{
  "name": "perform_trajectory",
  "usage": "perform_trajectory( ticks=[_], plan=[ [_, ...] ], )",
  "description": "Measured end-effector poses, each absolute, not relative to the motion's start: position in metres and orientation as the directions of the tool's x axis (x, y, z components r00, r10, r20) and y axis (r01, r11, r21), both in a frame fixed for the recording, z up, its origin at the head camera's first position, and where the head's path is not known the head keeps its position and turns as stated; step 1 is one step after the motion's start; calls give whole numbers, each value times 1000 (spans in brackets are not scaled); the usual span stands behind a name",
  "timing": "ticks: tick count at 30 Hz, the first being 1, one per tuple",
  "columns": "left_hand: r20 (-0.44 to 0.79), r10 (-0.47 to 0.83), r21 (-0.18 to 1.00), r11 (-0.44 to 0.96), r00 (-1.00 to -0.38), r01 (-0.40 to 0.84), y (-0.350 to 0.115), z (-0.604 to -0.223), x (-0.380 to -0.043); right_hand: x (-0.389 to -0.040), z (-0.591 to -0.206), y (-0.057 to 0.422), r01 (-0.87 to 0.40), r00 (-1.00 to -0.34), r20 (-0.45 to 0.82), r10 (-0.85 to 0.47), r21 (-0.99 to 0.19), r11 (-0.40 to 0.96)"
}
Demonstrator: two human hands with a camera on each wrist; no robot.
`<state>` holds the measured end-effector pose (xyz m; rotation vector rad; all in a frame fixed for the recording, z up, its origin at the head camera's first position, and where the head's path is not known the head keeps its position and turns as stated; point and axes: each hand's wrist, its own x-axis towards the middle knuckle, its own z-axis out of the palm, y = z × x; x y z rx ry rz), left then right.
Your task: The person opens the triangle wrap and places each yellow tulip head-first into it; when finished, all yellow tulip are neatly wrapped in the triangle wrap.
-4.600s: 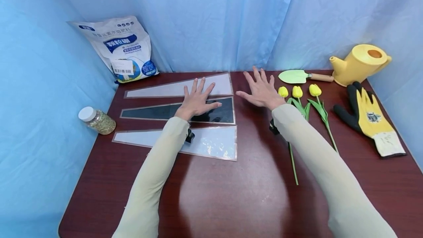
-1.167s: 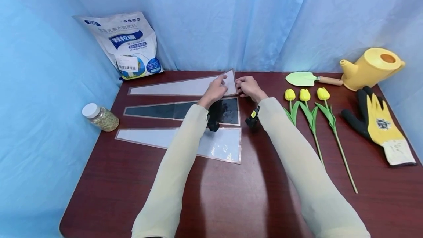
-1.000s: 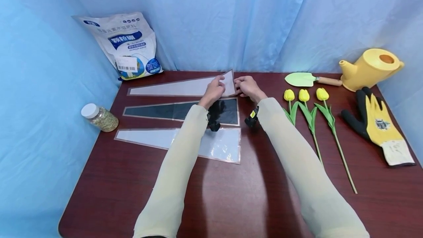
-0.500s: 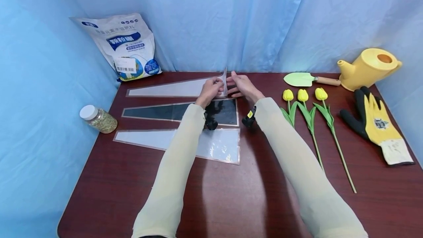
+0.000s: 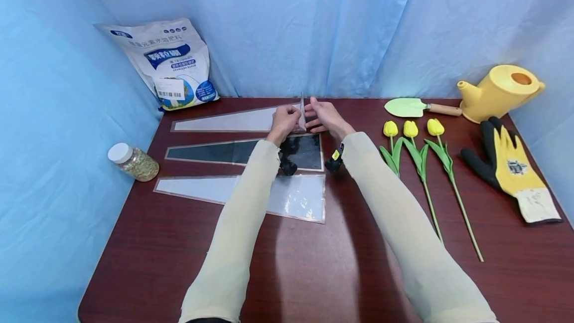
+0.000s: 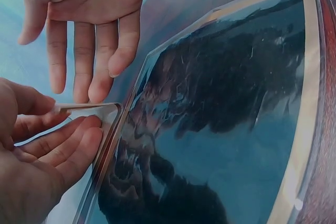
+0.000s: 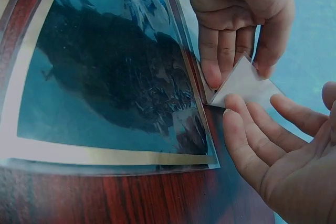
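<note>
A tapered white laminated sheet (image 5: 224,122) lies at the back of the table, its wide right end bent upright. My left hand (image 5: 284,121) pinches that raised end between thumb and fingers, and the left wrist view shows the thumb on its top edge. Opposite it, my right hand (image 5: 328,115) has its fingers extended against the outer face of the raised end. In the right wrist view the folded white corner (image 7: 249,80) stands between both hands. Just in front of this sheet lies a dark tapered sheet (image 5: 206,152), flat, its laminate glossy in both wrist views.
Nearer me lies another white tapered sheet (image 5: 197,186). A fertilizer bag (image 5: 179,71) and a lidded jar (image 5: 140,164) stand left. To the right are a trowel (image 5: 405,107), yellow tulips (image 5: 410,129), a watering can (image 5: 491,91) and a work glove (image 5: 515,163).
Both hands were spread flat over the table earlier. They have since come together at the back white sheet, and its right end has been lifted and bent leftward until upright.
</note>
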<state>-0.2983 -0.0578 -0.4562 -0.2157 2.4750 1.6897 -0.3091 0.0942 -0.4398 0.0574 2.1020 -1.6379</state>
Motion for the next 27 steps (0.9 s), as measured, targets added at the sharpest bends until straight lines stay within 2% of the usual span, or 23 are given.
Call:
perform_trajectory(
  ticks=[13,27],
  plan=[
    [-120,-101,901,406,-988,-150,-56,-455,-295,-314,-445,90,292,-922,-362,-138,-883,367],
    [-158,-129,956,227,-979,-185,-54,-461,-296,-317,-447,87,298,-930,-360,-69,-851,432]
  ],
)
